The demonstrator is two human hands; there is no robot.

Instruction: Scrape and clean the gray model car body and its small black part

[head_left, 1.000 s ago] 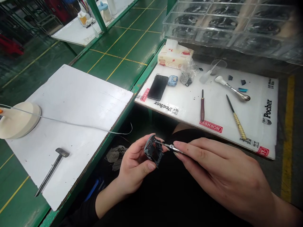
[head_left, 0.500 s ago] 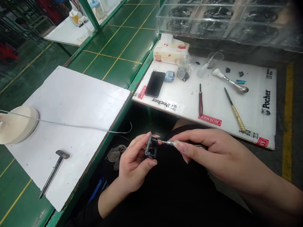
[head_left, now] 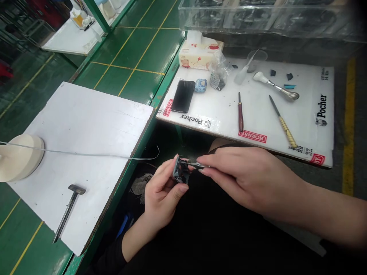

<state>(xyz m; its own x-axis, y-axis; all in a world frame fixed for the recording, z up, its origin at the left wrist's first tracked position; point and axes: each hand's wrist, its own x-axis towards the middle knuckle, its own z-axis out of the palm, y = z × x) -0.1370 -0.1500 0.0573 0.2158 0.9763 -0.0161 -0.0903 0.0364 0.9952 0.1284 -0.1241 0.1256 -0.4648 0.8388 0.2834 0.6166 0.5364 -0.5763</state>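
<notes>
My left hand [head_left: 162, 196] pinches a small dark plastic part [head_left: 180, 172] between thumb and fingers, held over my lap below the bench edge. My right hand [head_left: 252, 179] is closed on a thin metal tool [head_left: 197, 165] whose tip touches the top of the part. Both hands sit close together in front of the white board [head_left: 258, 126].
On the white board lie a black phone [head_left: 183, 96], a small blue case [head_left: 200, 85], a tissue pack [head_left: 199, 55], a red-handled tool [head_left: 240, 113], a yellow-handled file [head_left: 283, 123] and a metal spoon-like tool [head_left: 275, 86]. The left white sheet [head_left: 86, 133] holds a small hammer [head_left: 69, 210] and a round cream spool [head_left: 18, 156].
The view has tilted down slightly, so the bench items sit higher. My hands stay together; the part has turned a little edge-on and the tool tip stays against it.
</notes>
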